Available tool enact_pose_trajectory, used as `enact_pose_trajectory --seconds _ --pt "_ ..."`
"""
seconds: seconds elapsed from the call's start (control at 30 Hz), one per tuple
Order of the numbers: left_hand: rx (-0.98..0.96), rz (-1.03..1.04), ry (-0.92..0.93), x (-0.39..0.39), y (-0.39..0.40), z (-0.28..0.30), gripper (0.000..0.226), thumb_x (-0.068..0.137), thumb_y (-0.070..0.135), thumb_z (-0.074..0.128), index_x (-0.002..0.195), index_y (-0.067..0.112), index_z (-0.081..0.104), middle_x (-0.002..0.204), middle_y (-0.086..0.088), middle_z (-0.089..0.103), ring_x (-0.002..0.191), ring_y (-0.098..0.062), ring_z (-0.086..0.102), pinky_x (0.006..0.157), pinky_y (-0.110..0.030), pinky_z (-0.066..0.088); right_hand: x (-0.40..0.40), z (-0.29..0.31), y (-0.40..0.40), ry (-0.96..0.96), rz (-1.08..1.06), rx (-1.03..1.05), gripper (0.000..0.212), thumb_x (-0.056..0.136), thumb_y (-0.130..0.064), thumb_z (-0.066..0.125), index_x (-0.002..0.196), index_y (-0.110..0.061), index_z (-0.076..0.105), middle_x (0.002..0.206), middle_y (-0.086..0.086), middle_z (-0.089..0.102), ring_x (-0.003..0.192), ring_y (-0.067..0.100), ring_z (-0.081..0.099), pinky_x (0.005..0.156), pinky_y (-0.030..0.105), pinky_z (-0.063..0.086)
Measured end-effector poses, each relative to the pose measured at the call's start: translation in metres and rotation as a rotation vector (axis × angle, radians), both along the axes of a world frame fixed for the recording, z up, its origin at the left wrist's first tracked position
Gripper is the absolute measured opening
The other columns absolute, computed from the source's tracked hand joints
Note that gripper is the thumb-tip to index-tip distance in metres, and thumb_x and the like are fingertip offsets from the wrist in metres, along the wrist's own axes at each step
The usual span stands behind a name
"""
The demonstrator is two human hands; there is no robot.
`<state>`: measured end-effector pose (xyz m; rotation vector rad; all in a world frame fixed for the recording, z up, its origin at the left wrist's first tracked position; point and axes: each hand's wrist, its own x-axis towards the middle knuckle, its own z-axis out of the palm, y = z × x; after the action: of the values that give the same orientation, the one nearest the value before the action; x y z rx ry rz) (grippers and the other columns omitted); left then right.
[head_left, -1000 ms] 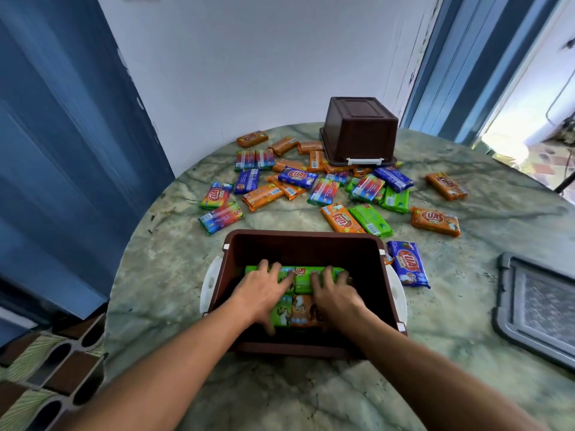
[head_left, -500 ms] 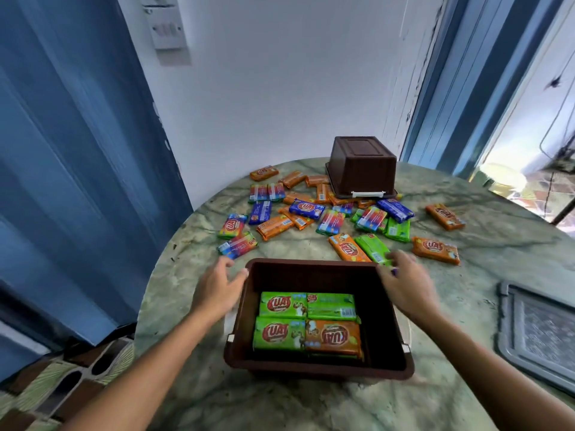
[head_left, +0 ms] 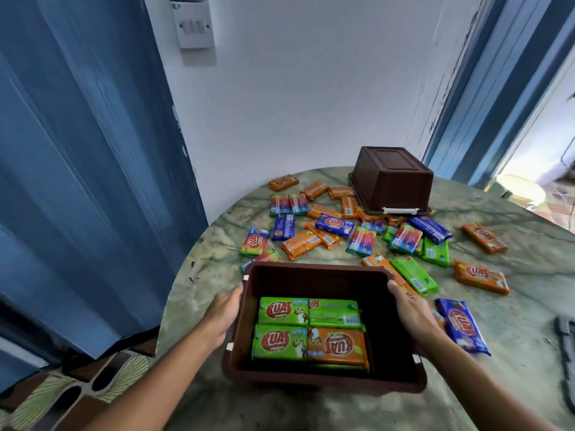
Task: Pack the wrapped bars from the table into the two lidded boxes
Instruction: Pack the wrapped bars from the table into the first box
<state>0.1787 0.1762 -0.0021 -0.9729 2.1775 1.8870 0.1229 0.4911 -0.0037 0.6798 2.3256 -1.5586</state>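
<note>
An open brown box (head_left: 311, 270) stands on the table right in front of me. Inside it lie three green wrapped bars (head_left: 283, 311) and an orange one (head_left: 337, 345), flat in two rows. My left hand (head_left: 222, 315) holds the box's left side. My right hand (head_left: 410, 312) holds its right side, thumb at the rim. A second brown box (head_left: 392, 178) sits upside down at the far side. Several loose bars, orange (head_left: 480, 276), green (head_left: 412, 273) and blue (head_left: 462, 325), are scattered between the boxes.
The round marble table (head_left: 513, 384) ends close on the left at a blue door and a tiled floor. A grey box lid (head_left: 567, 353) lies at the right edge of view. A white wall stands behind the table.
Both hands came out of the box, where they were pressing on the bars, spread to its two sides and took hold of it. The box now sits nearer to me.
</note>
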Motion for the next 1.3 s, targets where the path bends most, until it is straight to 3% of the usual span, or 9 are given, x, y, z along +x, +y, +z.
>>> enact_pose_trajectory --seconds 0.2,0.33,0.47,0.6,0.73,0.87,1.0,1.1,1.3 --pt "0.03 -0.06 0.129 -0.003 -0.045 0.018 0.036 0.102 0.033 0.038 0.09 0.021 0.07 0.081 0.003 0.073 0.081 -0.01 0.066 0.065 -0.025 0.046 -0.002 0.021 -0.047 0.049 0.033 -0.135 0.051 0.094 -0.049 0.05 0.086 -0.003 0.071 0.074 0.015 0.073 0.07 0.029 0.069 0.06 0.033 0.048" --pt "0.106 -0.079 0.137 0.013 -0.054 0.009 0.032 0.101 0.029 0.038 0.088 0.026 0.067 0.072 0.021 0.071 0.087 0.002 0.063 0.072 -0.021 0.042 0.022 0.03 -0.047 0.011 0.011 -0.217 0.043 0.093 -0.044 0.053 0.087 -0.006 0.071 0.08 0.019 0.074 0.081 0.038 0.07 0.076 0.043 0.052" --pt "0.186 -0.111 -0.002 0.031 -0.06 -0.006 0.045 0.101 0.023 0.04 0.074 0.023 0.077 0.076 0.014 0.074 0.088 -0.005 0.064 0.08 -0.027 0.045 0.039 0.029 -0.045 -0.011 -0.02 -0.145 0.041 0.088 -0.043 0.059 0.064 -0.015 0.077 0.081 0.017 0.074 0.086 0.037 0.068 0.088 0.047 0.049" --pt "0.226 -0.166 -0.001 0.041 -0.054 -0.008 0.064 0.098 0.007 0.037 0.052 0.03 0.075 0.068 0.009 0.073 0.07 0.0 0.069 0.061 -0.014 0.049 0.051 0.029 -0.04 -0.085 -0.013 -0.05 0.05 0.088 -0.043 0.058 0.053 -0.011 0.071 0.067 0.014 0.07 0.066 0.026 0.06 0.067 0.033 0.044" --pt "0.257 -0.134 -0.071 0.047 -0.05 -0.003 0.063 0.096 0.003 0.042 0.045 0.026 0.072 0.062 0.007 0.072 0.075 -0.006 0.068 0.07 -0.026 0.041 0.059 0.018 -0.035 -0.2 0.01 0.027 0.049 0.084 -0.053 0.058 0.065 -0.012 0.074 0.061 0.006 0.071 0.077 0.029 0.066 0.075 0.037 0.046" --pt "-0.005 -0.37 -0.266 0.036 -0.075 0.006 0.016 0.09 0.032 0.058 0.086 0.019 0.068 0.103 -0.001 0.066 0.093 -0.012 0.056 0.086 -0.032 0.042 0.045 0.018 -0.027 -0.188 0.178 0.2 0.049 0.086 -0.056 0.048 0.088 -0.013 0.071 0.076 0.002 0.072 0.081 0.022 0.064 0.078 0.039 0.047" --pt "-0.384 -0.642 -0.119 -0.029 -0.1 0.026 0.017 0.089 0.03 0.056 0.075 0.022 0.06 0.076 -0.001 0.059 0.066 -0.016 0.053 0.061 -0.031 0.044 0.011 0.04 -0.036 0.154 0.426 0.552 0.054 0.079 -0.063 0.048 0.113 -0.022 0.06 0.097 -0.006 0.065 0.087 0.012 0.061 0.077 0.036 0.05" --pt "-0.716 -0.747 0.044 -0.087 -0.09 0.03 0.009 0.085 0.03 0.063 0.087 0.023 0.059 0.085 0.004 0.062 0.077 -0.015 0.059 0.069 -0.033 0.049 -0.033 0.059 -0.082 0.36 0.652 0.562 0.034 0.088 -0.043 0.06 0.116 -0.023 0.058 0.101 -0.007 0.062 0.088 0.011 0.059 0.075 0.027 0.046" --pt "-1.023 -1.053 0.034 -0.166 -0.036 -0.032 0.04 0.082 0.036 0.069 0.114 0.017 0.053 0.118 -0.006 0.057 0.103 -0.021 0.055 0.086 -0.037 0.05 -0.099 0.01 -0.186 0.123 1.215 0.779 0.059 0.082 -0.03 0.073 0.134 -0.018 0.049 0.128 0.005 0.056 0.113 0.022 0.055 0.09 0.033 0.046"
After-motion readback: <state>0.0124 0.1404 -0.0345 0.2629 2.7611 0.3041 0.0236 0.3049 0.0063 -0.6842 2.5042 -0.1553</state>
